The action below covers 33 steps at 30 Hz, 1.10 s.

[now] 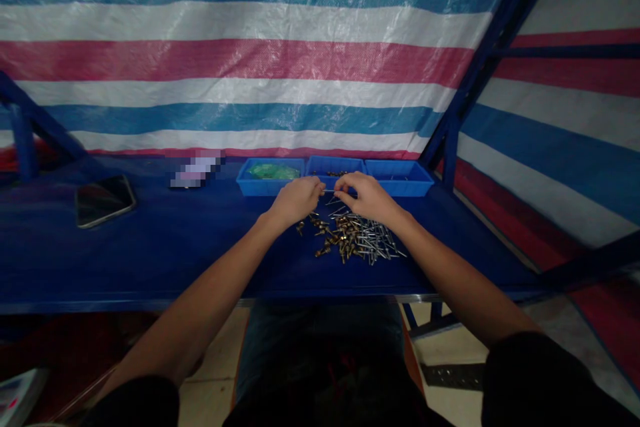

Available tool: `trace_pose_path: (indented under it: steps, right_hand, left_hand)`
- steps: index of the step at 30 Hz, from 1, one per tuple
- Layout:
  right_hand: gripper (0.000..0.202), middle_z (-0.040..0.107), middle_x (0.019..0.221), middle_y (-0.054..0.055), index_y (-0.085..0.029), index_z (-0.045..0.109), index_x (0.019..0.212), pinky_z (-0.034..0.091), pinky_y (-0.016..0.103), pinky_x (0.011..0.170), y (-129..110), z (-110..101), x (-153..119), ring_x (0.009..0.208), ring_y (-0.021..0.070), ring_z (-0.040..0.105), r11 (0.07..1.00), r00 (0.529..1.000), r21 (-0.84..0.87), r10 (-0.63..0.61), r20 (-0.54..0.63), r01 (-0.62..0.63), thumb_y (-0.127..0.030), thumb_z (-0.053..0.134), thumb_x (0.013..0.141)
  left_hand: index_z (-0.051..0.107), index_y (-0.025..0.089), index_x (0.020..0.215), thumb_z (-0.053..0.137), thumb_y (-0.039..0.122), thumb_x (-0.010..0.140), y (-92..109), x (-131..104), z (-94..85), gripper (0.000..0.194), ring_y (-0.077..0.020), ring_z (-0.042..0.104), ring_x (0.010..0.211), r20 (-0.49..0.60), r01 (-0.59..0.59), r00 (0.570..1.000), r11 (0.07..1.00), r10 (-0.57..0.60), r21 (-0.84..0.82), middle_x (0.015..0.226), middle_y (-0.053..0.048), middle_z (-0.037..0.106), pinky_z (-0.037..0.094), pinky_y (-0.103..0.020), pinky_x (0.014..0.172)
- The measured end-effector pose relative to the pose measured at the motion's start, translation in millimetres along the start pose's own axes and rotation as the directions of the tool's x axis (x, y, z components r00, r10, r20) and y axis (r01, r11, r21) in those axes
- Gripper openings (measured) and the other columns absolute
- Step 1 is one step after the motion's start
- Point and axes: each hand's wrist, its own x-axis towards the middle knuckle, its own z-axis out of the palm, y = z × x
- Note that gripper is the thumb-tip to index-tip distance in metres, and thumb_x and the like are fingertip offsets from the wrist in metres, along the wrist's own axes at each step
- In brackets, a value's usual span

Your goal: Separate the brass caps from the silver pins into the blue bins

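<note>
Between my two hands, just in front of the blue bins, a thin metal pin lies level. My left hand pinches its left end; whether a small brass part is also inside those fingers is hidden. The thumb and fingertips of my right hand close on the right end. Below the hands, a heap of small brass fittings spreads over the table. It mingles on its right with a pile of silver metal pins, which lie partly under my right hand and wrist.
Three blue bins stand in a row: the left bin holds a green plastic bag, the middle bin small brass pieces, the right bin a few thin pieces. A phone lies left on the blue table. Striped sheeting hangs behind.
</note>
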Motion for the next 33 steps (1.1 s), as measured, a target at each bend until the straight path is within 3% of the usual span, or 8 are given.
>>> trace_pose_path:
  steps: [8, 13, 21, 24, 29, 33]
  right_hand:
    - [0.022, 0.064, 0.074, 0.004, -0.02, 0.059, 0.076, 0.037, 0.033, 0.067, 2.7, -1.9, 1.7, 0.072, 0.0194, 0.056, 0.993, 0.99, -0.042, 0.108, -0.095, -0.112, -0.029, 0.046, 0.092]
    - [0.022, 0.063, 0.072, 0.003, -0.021, 0.058, 0.073, 0.037, 0.031, 0.065, -0.1, -2.1, 1.8, 0.069, 0.0179, 0.056, 0.993, 0.992, 0.008, 0.114, -0.06, -0.114, -0.026, 0.045, 0.091]
    - [0.014, 0.062, 0.072, 0.001, -0.02, 0.061, 0.091, 0.041, 0.031, 0.067, -1.5, -0.3, 0.3, 0.068, 0.0166, 0.057, 0.988, 0.992, 0.13, 0.092, -0.09, -0.08, -0.032, 0.055, 0.087]
    - [0.012, 0.062, 0.074, 0.002, -0.021, 0.062, 0.088, 0.042, 0.031, 0.068, -3.3, 0.0, 0.2, 0.071, 0.0165, 0.057, 0.992, 0.992, 0.116, 0.064, -0.111, -0.051, -0.029, 0.053, 0.088]
    - [0.014, 0.063, 0.075, 0.002, -0.021, 0.063, 0.083, 0.042, 0.031, 0.069, -3.2, -15.0, 1.1, 0.071, 0.0173, 0.057, 0.997, 0.978, 0.057, 0.059, -0.198, -0.048, -0.027, 0.052, 0.088]
    - [0.022, 0.064, 0.078, 0.005, -0.02, 0.066, 0.08, 0.042, 0.034, 0.075, 21.5, -50.2, -4.7, 0.077, 0.0195, 0.058, 0.982, 0.899, -0.055, 0.142, -0.415, -0.18, -0.03, 0.048, 0.089]
  left_hand:
    - [0.062, 0.017, 0.083, 0.045, 0.03, 0.094, 2.5, -1.0, -1.0, 0.023, -0.0146, 0.057, 0.059, -0.137, -0.151, 0.982, 0.978, 0.132, -0.145, 0.068, -0.003, 0.065, 0.038, -0.027, 0.057]
    - [0.06, 0.019, 0.099, 0.047, 0.024, 0.091, 1.8, -1.1, 0.0, 0.016, -0.014, 0.057, 0.06, -0.205, -0.196, 0.966, 0.96, 0.155, -0.2, 0.069, 0.0, 0.064, 0.041, -0.026, 0.061]
    - [0.061, 0.017, 0.082, 0.044, 0.023, 0.094, 2.2, 0.5, -1.0, 0.021, -0.0161, 0.062, 0.066, -0.216, -0.148, 0.971, 0.972, 0.106, -0.185, 0.073, -0.003, 0.068, 0.043, -0.027, 0.064]
    - [0.061, 0.017, 0.079, 0.042, 0.025, 0.095, 5.1, -0.2, -2.0, 0.026, -0.0162, 0.062, 0.066, -0.219, -0.133, 0.971, 0.975, 0.093, -0.175, 0.071, -0.004, 0.068, 0.043, -0.027, 0.063]
    - [0.064, 0.017, 0.079, 0.04, 0.031, 0.096, -0.5, -1.2, -13.8, 0.033, -0.0164, 0.063, 0.066, -0.149, -0.149, 0.981, 0.977, 0.126, -0.153, 0.072, -0.004, 0.069, 0.043, -0.026, 0.062]
    - [0.068, 0.019, 0.086, 0.047, 0.021, 0.089, -23.0, -1.1, -21.5, 0.022, -0.0175, 0.065, 0.073, 0.03, -0.194, 0.98, 0.979, 0.196, -0.054, 0.081, -0.005, 0.072, 0.045, -0.027, 0.067]
